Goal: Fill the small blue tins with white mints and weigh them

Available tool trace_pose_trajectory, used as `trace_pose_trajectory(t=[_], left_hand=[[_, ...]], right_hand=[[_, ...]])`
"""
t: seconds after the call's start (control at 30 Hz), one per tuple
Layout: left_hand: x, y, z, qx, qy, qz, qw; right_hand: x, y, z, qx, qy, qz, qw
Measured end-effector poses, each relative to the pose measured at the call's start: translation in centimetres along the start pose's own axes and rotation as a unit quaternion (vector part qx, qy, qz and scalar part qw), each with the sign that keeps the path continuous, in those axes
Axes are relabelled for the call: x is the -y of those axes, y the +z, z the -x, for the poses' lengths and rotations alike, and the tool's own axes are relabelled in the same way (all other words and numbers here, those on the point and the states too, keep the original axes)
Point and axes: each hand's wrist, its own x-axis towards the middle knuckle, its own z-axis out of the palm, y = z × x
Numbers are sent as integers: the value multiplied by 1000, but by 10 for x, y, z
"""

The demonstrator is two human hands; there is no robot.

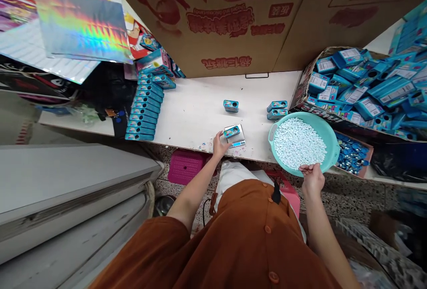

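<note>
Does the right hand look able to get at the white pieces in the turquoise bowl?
Very likely yes: the right hand is at the near edge of the turquoise bowl, and the white pieces lie right beside it, uncovered.

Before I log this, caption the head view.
Left hand beside a blue box on a small scale; right hand at a teal basin of white pellets.

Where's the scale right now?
In the head view, the scale sits near the front edge of the table, left of the green bowl, under a blue box, with the left hand beside it.
</note>
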Motion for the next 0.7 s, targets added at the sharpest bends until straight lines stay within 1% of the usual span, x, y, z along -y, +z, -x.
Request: trace_pose_trajectory(t=[0.07,0.17,0.27,0.37,0.43,0.5,0.57,0.7], left_hand=[[10,-6,21,-14,-13,-18,1000],[25,-15,57,-22,-56,-38,997],[39,-21,90,-15,-107,-58,992],[51,-25,115,-2,-169,-76,983],[56,-28,126,12,-204,-77,976],[59,-31,133,25,-223,-75,972],[60,-33,137,28,-226,-74,971],[54,-39,135,12,-205,-77,976]], right_hand=[[-2,2,0,6,8,-1,1000],[-7,5,-2,18,23,3,1000],[-12,9,-5,16,34,11,999],[-14,12,-8,13,47,14,999],[-14,14,-10,13,55,12,998],[-12,16,-11,14,60,10,998],[-10,17,-13,17,66,7,998],[-11,19,-17,21,65,-2,998]])
